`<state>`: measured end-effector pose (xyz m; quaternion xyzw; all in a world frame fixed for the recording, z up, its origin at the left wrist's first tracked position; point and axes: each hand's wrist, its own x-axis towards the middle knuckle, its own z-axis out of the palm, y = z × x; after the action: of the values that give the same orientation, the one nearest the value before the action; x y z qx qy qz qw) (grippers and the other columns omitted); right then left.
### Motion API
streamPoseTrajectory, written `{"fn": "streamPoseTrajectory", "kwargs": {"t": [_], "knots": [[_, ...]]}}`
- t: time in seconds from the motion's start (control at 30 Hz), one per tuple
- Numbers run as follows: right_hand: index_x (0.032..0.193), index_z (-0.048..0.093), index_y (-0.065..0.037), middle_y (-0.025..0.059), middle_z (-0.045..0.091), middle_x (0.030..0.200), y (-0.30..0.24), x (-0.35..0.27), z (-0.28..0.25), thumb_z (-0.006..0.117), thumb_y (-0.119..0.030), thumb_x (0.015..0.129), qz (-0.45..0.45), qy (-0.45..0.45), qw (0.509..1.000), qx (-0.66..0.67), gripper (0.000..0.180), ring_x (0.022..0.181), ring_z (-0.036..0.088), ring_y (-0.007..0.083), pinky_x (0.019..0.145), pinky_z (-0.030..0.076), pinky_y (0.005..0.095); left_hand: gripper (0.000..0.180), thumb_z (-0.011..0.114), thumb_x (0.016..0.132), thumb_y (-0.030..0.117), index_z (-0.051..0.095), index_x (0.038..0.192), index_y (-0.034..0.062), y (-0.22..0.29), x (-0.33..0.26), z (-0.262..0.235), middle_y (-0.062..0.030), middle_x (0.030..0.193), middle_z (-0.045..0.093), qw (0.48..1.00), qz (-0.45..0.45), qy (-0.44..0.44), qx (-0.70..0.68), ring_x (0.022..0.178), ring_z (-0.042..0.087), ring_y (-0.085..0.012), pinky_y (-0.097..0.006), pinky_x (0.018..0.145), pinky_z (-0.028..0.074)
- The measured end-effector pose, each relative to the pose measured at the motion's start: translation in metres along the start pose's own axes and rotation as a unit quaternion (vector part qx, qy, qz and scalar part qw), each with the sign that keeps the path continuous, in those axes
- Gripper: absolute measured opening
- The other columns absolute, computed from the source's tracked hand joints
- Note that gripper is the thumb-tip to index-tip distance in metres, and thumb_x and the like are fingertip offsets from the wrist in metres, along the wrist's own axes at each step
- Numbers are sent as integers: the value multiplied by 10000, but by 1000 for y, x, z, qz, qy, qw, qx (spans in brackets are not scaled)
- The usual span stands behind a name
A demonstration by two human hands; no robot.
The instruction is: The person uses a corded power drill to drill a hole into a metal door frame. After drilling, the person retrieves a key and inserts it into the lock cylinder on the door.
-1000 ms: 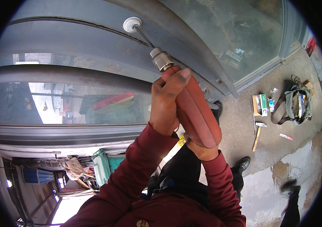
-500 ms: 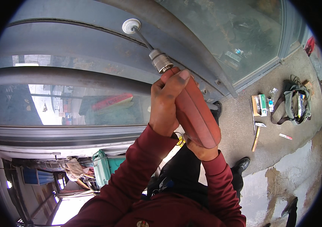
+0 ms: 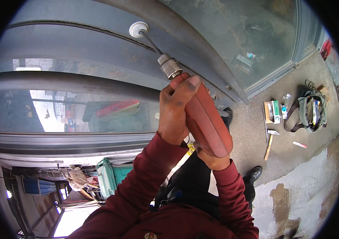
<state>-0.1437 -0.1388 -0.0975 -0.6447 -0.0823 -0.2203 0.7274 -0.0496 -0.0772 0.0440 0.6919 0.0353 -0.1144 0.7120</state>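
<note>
Left hand (image 3: 176, 113) wraps the front of the red drill (image 3: 205, 119); right hand (image 3: 213, 159) grips its rear, mostly hidden. The bit (image 3: 150, 41) meets a round washer (image 3: 138, 29) on the grey metal frame (image 3: 77, 44). Keep the drill square, pressure steady; the tip probably sits centred.

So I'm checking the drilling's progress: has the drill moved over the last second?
No. The drill sits as before, its bit on the same round cap on the grey frame, both hands placed alike.
</note>
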Motion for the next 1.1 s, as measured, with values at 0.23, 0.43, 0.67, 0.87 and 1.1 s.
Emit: {"fn": "streamPoseTrajectory", "kwargs": {"t": [0.23,0.43,0.67,0.87,1.1], "knots": [[1419,571,58,219,693,1238,-2,1,-1,812,-63,734,2,1,1000,4,736,1017,749,366,868,584,364,435,735,904,401,633,1042,1,-1,1,-1,-142,907,662,1000,6,3,5,821,675,-272,-399,791,572],[1434,562,53,210,699,1230,-2,-1,0,808,-64,717,23,-2,999,29,767,1011,751,361,867,584,362,450,739,902,407,630,1046,-5,0,0,0,-142,912,662,1000,3,0,-3,831,672,-266,-397,795,575],[1427,565,50,202,705,1210,-5,-1,-1,804,-64,713,-1,7,1000,-7,761,971,749,361,840,583,367,451,736,902,408,629,1046,-6,3,-1,0,-139,903,656,1000,-2,-3,-9,829,667,-264,-396,801,571],[1407,573,51,199,706,1180,-11,-2,0,801,-70,725,-2,5,1000,-25,729,943,744,368,819,580,374,420,708,908,395,632,1030,0,6,-3,-1,-137,903,654,1000,-12,-8,-14,825,663,-267,-397,800,559],[1408,572,50,191,711,1159,-14,-1,0,797,-70,732,-1,3,1000,-22,723,947,744,371,828,581,369,419,705,909,397,635,1026,1,7,-3,-1,-137,905,653,1000,-13,-8,-16,823,664,-268,-397,798,557]]}}
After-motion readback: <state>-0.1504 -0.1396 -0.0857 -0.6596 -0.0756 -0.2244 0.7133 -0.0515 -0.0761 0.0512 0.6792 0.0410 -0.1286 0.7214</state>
